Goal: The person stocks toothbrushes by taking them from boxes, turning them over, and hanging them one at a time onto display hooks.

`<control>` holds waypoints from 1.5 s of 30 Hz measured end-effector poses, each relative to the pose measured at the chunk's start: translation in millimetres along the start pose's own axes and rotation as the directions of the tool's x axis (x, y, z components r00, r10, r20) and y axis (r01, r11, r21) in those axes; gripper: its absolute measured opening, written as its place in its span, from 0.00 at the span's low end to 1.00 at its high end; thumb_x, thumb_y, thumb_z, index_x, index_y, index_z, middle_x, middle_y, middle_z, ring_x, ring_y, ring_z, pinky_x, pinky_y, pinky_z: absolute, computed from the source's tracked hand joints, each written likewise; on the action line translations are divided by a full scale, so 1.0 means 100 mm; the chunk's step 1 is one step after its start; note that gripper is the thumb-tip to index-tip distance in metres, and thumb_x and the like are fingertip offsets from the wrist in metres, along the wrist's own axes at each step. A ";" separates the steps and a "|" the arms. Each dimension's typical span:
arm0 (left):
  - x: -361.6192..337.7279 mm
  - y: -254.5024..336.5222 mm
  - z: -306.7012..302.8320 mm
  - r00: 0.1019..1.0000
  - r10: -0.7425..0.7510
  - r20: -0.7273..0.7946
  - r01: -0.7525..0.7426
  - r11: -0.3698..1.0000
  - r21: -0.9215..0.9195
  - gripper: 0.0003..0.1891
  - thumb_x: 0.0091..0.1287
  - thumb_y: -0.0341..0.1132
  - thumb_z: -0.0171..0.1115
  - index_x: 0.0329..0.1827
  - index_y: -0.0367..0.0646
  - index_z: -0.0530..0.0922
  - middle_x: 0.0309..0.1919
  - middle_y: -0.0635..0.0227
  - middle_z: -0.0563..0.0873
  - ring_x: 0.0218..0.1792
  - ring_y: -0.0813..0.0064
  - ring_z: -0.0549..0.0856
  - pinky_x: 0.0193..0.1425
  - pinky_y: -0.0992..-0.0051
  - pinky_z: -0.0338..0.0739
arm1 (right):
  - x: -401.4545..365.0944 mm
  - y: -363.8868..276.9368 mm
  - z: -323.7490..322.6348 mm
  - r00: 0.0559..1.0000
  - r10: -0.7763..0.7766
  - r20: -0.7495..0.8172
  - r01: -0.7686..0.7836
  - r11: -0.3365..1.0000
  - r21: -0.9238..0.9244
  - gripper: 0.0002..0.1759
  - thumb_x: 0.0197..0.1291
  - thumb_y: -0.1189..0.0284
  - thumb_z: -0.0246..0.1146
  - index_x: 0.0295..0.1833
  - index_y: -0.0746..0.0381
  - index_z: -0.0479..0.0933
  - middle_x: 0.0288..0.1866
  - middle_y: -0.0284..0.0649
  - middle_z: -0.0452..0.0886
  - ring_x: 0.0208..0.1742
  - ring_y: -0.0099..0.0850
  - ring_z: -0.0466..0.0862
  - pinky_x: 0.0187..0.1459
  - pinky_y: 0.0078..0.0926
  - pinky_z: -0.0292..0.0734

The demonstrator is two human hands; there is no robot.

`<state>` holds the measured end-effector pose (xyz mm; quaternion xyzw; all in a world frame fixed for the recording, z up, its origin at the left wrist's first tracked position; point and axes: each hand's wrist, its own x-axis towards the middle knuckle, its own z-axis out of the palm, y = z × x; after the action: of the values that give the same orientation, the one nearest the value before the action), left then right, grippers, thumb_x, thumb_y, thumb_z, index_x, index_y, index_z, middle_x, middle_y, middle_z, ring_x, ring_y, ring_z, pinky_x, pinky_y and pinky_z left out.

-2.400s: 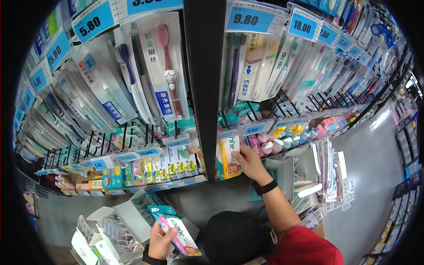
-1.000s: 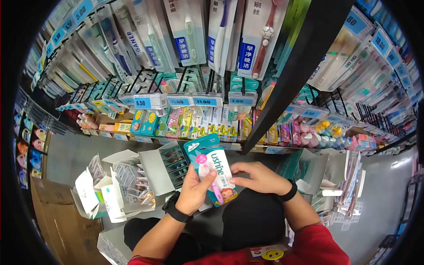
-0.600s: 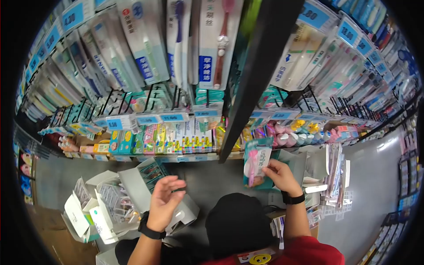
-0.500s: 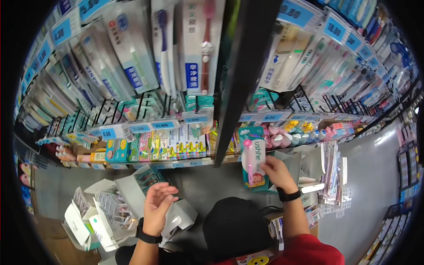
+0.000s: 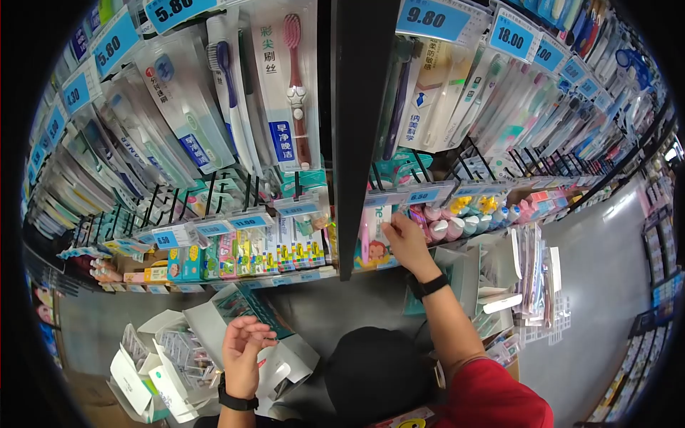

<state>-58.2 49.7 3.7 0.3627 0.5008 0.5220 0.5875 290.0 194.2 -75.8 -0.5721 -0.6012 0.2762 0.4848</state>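
The wall of hanging toothbrushes (image 5: 214, 135) is filling most of the view, and the black upright post (image 5: 357, 107) is dividing it into two bays. Low on the floor side, the open white cartons (image 5: 164, 357) are standing just beside the person's knees.

The pink children's toothbrush pack (image 5: 374, 253) is now hanging in the lower row just to the right of the post, under the blue price label (image 5: 421, 194). Half a second ago it was still being carried in the air below that row, and a second ago both hands were holding it in front of the body. So I am judging that the hanging of this pack is almost finished.

The right hand (image 5: 404, 239) is reaching up to the pack, and its fingers (image 5: 389, 227) are closing on the pack's upper right edge. The left hand (image 5: 242, 346) is hovering over the cartons with the fingers loosely spread, holding nothing. It has moved only a little, while the right arm has stretched further up than before.
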 end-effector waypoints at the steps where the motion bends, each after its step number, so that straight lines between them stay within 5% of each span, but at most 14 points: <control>1: 0.01 0.00 0.00 1.000 0.001 0.002 -0.001 1.000 -0.004 0.12 0.68 0.25 0.57 0.53 0.38 0.70 0.43 0.61 0.82 0.42 0.70 0.84 0.46 0.71 0.81 | 0.06 -0.01 0.04 0.999 -0.005 -0.049 0.000 0.994 -0.107 0.08 0.63 0.72 0.61 0.38 0.67 0.75 0.24 0.42 0.76 0.26 0.29 0.75 0.30 0.27 0.69; 7: 0.08 0.03 -0.23 0.997 0.037 -0.069 -0.031 0.996 0.088 0.12 0.68 0.27 0.59 0.53 0.39 0.71 0.42 0.65 0.81 0.41 0.75 0.82 0.44 0.75 0.80 | 0.34 0.01 0.29 0.960 -0.189 -0.204 0.065 0.865 -0.497 0.12 0.63 0.69 0.57 0.33 0.67 0.77 0.30 0.57 0.80 0.34 0.54 0.82 0.33 0.46 0.75; 13: 0.14 0.19 -0.68 0.980 -0.055 -0.193 0.118 0.937 0.329 0.10 0.67 0.35 0.62 0.47 0.42 0.76 0.38 0.73 0.82 0.37 0.80 0.82 0.39 0.79 0.77 | 0.18 -0.42 0.22 0.997 -0.079 0.017 0.063 0.625 -0.778 0.16 0.66 0.63 0.52 0.36 0.62 0.80 0.28 0.53 0.82 0.32 0.51 0.83 0.32 0.48 0.77; 15: 0.17 0.18 -0.85 0.983 -0.077 -0.170 0.141 0.902 0.409 0.10 0.66 0.36 0.63 0.45 0.42 0.77 0.35 0.72 0.83 0.37 0.81 0.82 0.38 0.78 0.77 | 0.18 0.18 0.14 0.996 -0.084 0.038 0.078 0.543 -0.836 0.17 0.66 0.60 0.54 0.30 0.59 0.80 0.27 0.47 0.83 0.28 0.45 0.84 0.27 0.44 0.77; 16: 0.19 0.14 -0.97 0.981 -0.091 -0.171 0.158 0.889 0.431 0.09 0.66 0.35 0.62 0.45 0.41 0.78 0.35 0.72 0.83 0.38 0.81 0.82 0.38 0.79 0.77 | 0.09 -0.11 0.08 0.989 -0.138 0.054 0.138 0.730 -0.670 0.19 0.67 0.60 0.54 0.29 0.61 0.79 0.25 0.49 0.82 0.27 0.46 0.83 0.29 0.45 0.76; 17: 0.19 0.12 -1.04 0.982 -0.097 -0.164 0.162 0.878 0.451 0.10 0.66 0.33 0.61 0.46 0.39 0.79 0.36 0.71 0.84 0.37 0.82 0.82 0.38 0.79 0.77 | 0.01 -0.38 0.03 0.996 -0.011 0.094 0.073 0.716 -0.695 0.16 0.66 0.65 0.56 0.35 0.67 0.80 0.23 0.48 0.81 0.24 0.39 0.84 0.26 0.37 0.74; 18: 0.19 0.13 -1.08 0.979 -0.138 -0.150 0.191 0.873 0.448 0.11 0.66 0.32 0.60 0.48 0.38 0.79 0.36 0.70 0.84 0.37 0.81 0.82 0.39 0.79 0.77 | -0.09 -0.67 0.00 0.985 0.062 0.160 0.025 0.870 -0.493 0.18 0.66 0.62 0.56 0.29 0.64 0.79 0.21 0.49 0.80 0.24 0.47 0.82 0.27 0.41 0.73; 22: 0.17 -0.08 -1.23 0.986 -0.157 -0.049 0.156 0.791 0.591 0.13 0.63 0.31 0.61 0.48 0.35 0.81 0.39 0.64 0.86 0.39 0.75 0.84 0.45 0.75 0.79 | -0.48 -1.33 0.07 0.839 0.312 0.445 -0.216 0.943 -0.254 0.16 0.66 0.65 0.58 0.41 0.69 0.80 0.26 0.42 0.83 0.26 0.25 0.85 0.30 0.23 0.76; 24: 0.13 -0.41 -1.32 0.993 -0.114 0.042 0.048 0.684 0.728 0.15 0.64 0.32 0.60 0.52 0.36 0.80 0.40 0.62 0.86 0.43 0.75 0.84 0.48 0.74 0.79 | -0.59 -1.55 0.15 0.685 0.123 0.718 -0.078 0.992 -0.095 0.15 0.66 0.66 0.60 0.46 0.69 0.80 0.31 0.45 0.84 0.29 0.30 0.86 0.32 0.26 0.77; 25: 0.06 -0.24 -1.14 0.994 -0.112 0.014 0.040 0.467 0.884 0.15 0.61 0.32 0.63 0.51 0.39 0.81 0.41 0.60 0.85 0.43 0.67 0.84 0.49 0.70 0.79 | -0.61 -1.71 0.23 0.678 0.124 0.724 -0.075 0.992 -0.100 0.15 0.66 0.66 0.60 0.46 0.69 0.80 0.31 0.45 0.84 0.29 0.30 0.86 0.32 0.26 0.77; 26: 0.05 -0.31 -1.12 0.994 -0.112 0.009 0.045 0.472 0.881 0.15 0.61 0.32 0.63 0.51 0.39 0.81 0.41 0.60 0.85 0.43 0.67 0.84 0.49 0.70 0.79 | -0.60 -1.88 0.34 0.597 0.031 0.801 0.075 0.993 -0.094 0.15 0.65 0.65 0.60 0.46 0.68 0.80 0.33 0.45 0.84 0.32 0.34 0.86 0.34 0.28 0.78; 29: 0.07 -0.53 -1.11 0.969 0.139 0.203 -0.213 0.062 0.975 0.14 0.57 0.35 0.66 0.46 0.43 0.81 0.42 0.63 0.82 0.43 0.58 0.82 0.49 0.65 0.79 | -0.68 -2.07 0.69 0.451 -0.118 0.884 0.342 0.939 -0.049 0.15 0.64 0.65 0.61 0.48 0.66 0.79 0.37 0.46 0.84 0.37 0.38 0.86 0.39 0.31 0.78; 35: 0.14 -0.51 -1.16 0.954 0.180 0.241 -0.260 0.092 0.961 0.06 0.57 0.31 0.63 0.37 0.43 0.80 0.36 0.61 0.81 0.40 0.60 0.83 0.41 0.63 0.80 | -1.00 -2.20 0.97 0.386 -0.163 0.908 0.536 0.840 -0.077 0.14 0.62 0.66 0.61 0.47 0.63 0.78 0.40 0.46 0.82 0.41 0.47 0.81 0.42 0.42 0.76; 45: 0.21 -0.55 -1.23 0.882 0.203 0.426 -0.428 -0.033 0.903 0.03 0.53 0.31 0.65 0.29 0.44 0.82 0.36 0.67 0.79 0.39 0.66 0.82 0.41 0.68 0.80 | -1.23 -2.14 1.17 0.271 -0.076 0.960 0.613 0.782 -0.111 0.14 0.60 0.68 0.62 0.49 0.64 0.79 0.44 0.47 0.83 0.44 0.48 0.82 0.45 0.40 0.77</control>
<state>-164.4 48.0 -82.2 0.8084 0.5699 0.1233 0.0804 79.3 61.4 37.0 -0.2601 -0.9243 0.2759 -0.0426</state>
